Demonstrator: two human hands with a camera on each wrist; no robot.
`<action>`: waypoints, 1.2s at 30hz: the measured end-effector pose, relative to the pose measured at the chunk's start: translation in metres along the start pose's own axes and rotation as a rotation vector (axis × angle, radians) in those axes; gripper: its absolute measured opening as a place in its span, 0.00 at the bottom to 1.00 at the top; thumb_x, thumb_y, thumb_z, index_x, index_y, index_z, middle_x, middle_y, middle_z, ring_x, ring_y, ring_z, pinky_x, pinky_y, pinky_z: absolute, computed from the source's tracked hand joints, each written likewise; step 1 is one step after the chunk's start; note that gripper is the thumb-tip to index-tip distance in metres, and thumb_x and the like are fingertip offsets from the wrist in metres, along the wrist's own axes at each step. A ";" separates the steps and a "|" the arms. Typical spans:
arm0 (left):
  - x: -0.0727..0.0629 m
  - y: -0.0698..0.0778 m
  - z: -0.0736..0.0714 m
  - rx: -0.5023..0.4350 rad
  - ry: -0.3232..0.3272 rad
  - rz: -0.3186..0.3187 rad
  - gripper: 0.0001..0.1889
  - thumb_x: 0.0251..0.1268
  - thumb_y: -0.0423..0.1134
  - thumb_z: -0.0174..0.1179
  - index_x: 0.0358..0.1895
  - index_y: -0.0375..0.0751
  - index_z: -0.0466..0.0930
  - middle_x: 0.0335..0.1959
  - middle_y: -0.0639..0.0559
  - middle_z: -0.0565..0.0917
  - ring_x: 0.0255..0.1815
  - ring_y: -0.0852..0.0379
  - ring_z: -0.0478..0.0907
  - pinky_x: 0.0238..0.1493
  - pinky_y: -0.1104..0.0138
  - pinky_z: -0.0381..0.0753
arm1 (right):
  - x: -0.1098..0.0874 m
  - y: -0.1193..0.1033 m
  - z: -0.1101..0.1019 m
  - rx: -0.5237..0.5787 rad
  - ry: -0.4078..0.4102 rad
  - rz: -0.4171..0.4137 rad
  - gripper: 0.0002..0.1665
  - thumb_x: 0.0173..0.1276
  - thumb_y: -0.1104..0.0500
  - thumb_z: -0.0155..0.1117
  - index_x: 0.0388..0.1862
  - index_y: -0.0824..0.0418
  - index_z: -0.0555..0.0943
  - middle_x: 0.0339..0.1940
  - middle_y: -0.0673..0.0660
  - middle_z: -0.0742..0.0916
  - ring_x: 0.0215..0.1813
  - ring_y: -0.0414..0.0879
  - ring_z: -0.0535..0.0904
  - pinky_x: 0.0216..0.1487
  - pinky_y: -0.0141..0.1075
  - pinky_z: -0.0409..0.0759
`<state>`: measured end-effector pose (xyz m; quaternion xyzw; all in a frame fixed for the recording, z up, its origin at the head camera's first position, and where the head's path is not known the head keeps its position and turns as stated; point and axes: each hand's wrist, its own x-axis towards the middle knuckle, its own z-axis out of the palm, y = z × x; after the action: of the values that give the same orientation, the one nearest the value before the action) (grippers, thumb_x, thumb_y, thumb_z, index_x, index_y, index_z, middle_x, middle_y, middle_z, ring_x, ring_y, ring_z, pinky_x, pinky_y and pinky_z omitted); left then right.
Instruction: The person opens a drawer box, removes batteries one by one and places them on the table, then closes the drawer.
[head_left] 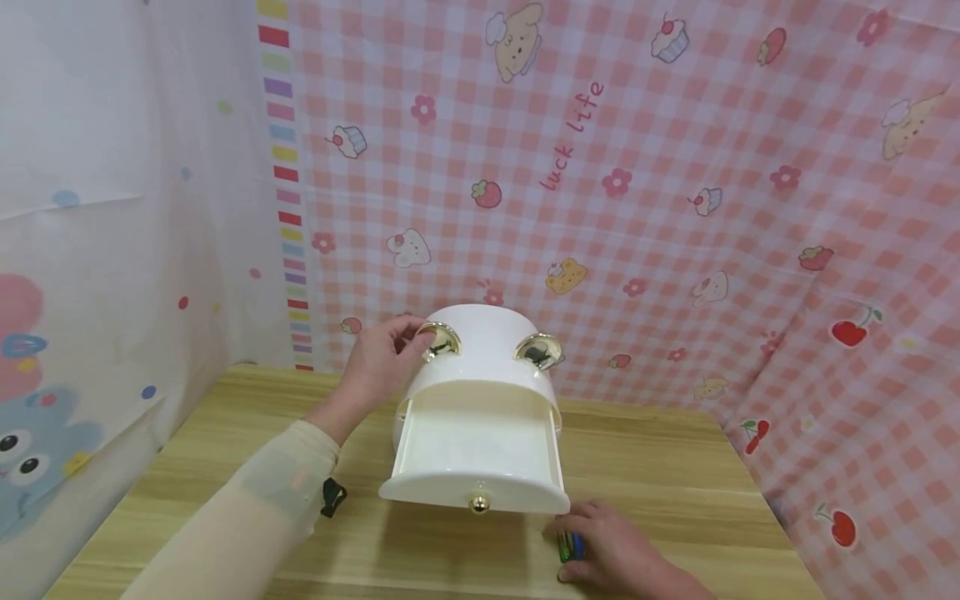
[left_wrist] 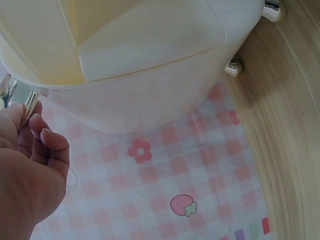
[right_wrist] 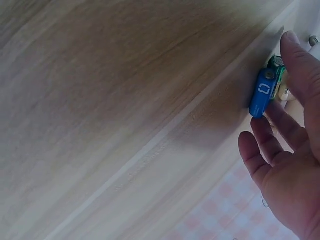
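Observation:
A white rounded box [head_left: 480, 329] stands on the table with its drawer [head_left: 480, 487] pulled out, a gold knob [head_left: 479, 503] on the drawer's front. My left hand [head_left: 382, 354] pinches the gold-rimmed round piece [head_left: 442, 340] on the box's left side between thumb and fingers. A matching gold-rimmed piece [head_left: 538, 351] sits on the right. Below the drawer's right corner, my right hand [head_left: 611, 546] is spread around a blue battery [right_wrist: 261, 95] and a green battery [right_wrist: 277, 62], which lie side by side. In the right wrist view, the thumb stands apart from the batteries.
Wooden table top [head_left: 660, 467] surrounds the box. Behind it hangs a pink checked cloth [head_left: 450, 150], close to the box's back. A white printed sheet [head_left: 97, 233] covers the left side. Short gold pegs [left_wrist: 233, 68] stick out from the box in the left wrist view.

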<state>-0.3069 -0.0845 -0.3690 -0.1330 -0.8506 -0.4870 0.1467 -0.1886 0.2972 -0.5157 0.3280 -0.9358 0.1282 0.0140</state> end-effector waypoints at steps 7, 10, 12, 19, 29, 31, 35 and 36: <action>0.000 0.001 0.000 0.002 -0.002 -0.002 0.10 0.81 0.44 0.63 0.54 0.45 0.89 0.44 0.47 0.90 0.37 0.54 0.80 0.39 0.64 0.79 | -0.001 0.002 0.003 0.009 -0.006 0.008 0.22 0.61 0.44 0.83 0.52 0.44 0.88 0.51 0.43 0.89 0.53 0.45 0.84 0.51 0.41 0.86; 0.000 0.001 0.000 0.001 0.001 -0.002 0.10 0.80 0.44 0.63 0.54 0.45 0.89 0.44 0.46 0.90 0.38 0.54 0.81 0.39 0.64 0.79 | -0.001 0.002 0.003 0.008 -0.006 0.017 0.22 0.62 0.43 0.83 0.52 0.45 0.88 0.52 0.44 0.90 0.54 0.45 0.84 0.52 0.42 0.86; 0.000 0.001 0.000 0.001 0.003 -0.003 0.10 0.80 0.44 0.63 0.54 0.45 0.89 0.44 0.46 0.90 0.38 0.54 0.81 0.40 0.64 0.79 | -0.002 0.001 0.002 0.010 -0.013 0.026 0.22 0.63 0.42 0.82 0.53 0.46 0.88 0.52 0.45 0.90 0.54 0.46 0.84 0.52 0.42 0.86; 0.000 0.000 0.000 0.004 0.000 -0.001 0.11 0.81 0.44 0.63 0.54 0.45 0.89 0.44 0.47 0.90 0.37 0.54 0.80 0.38 0.65 0.78 | -0.004 -0.001 -0.001 0.049 -0.045 0.069 0.23 0.63 0.44 0.83 0.52 0.51 0.88 0.54 0.50 0.90 0.55 0.49 0.86 0.52 0.42 0.87; 0.000 0.000 0.000 0.003 0.002 0.004 0.10 0.80 0.44 0.63 0.53 0.45 0.89 0.43 0.46 0.90 0.37 0.54 0.81 0.38 0.67 0.78 | -0.002 0.000 -0.005 0.094 -0.104 0.071 0.23 0.61 0.50 0.85 0.53 0.54 0.90 0.55 0.52 0.89 0.55 0.48 0.84 0.51 0.37 0.87; 0.000 0.000 0.000 0.004 0.003 0.002 0.10 0.80 0.43 0.63 0.53 0.45 0.89 0.43 0.46 0.90 0.37 0.54 0.81 0.38 0.67 0.79 | -0.001 0.000 -0.006 0.101 -0.116 0.066 0.23 0.60 0.51 0.86 0.53 0.54 0.90 0.55 0.52 0.88 0.55 0.49 0.84 0.51 0.38 0.87; 0.001 -0.001 0.000 0.010 0.002 0.002 0.10 0.80 0.44 0.63 0.54 0.45 0.89 0.43 0.47 0.90 0.37 0.54 0.80 0.39 0.66 0.79 | 0.000 0.001 -0.006 0.108 -0.130 0.053 0.23 0.59 0.52 0.86 0.53 0.55 0.90 0.55 0.51 0.88 0.55 0.48 0.84 0.52 0.39 0.87; 0.001 -0.001 0.000 0.010 0.003 0.005 0.10 0.80 0.44 0.63 0.54 0.45 0.89 0.43 0.47 0.90 0.37 0.54 0.80 0.39 0.66 0.79 | 0.000 0.001 -0.006 0.109 -0.131 0.051 0.23 0.59 0.53 0.86 0.52 0.54 0.90 0.55 0.51 0.88 0.55 0.48 0.84 0.52 0.38 0.87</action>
<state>-0.3082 -0.0850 -0.3695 -0.1336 -0.8526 -0.4824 0.1498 -0.1897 0.2992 -0.5100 0.3119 -0.9345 0.1574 -0.0685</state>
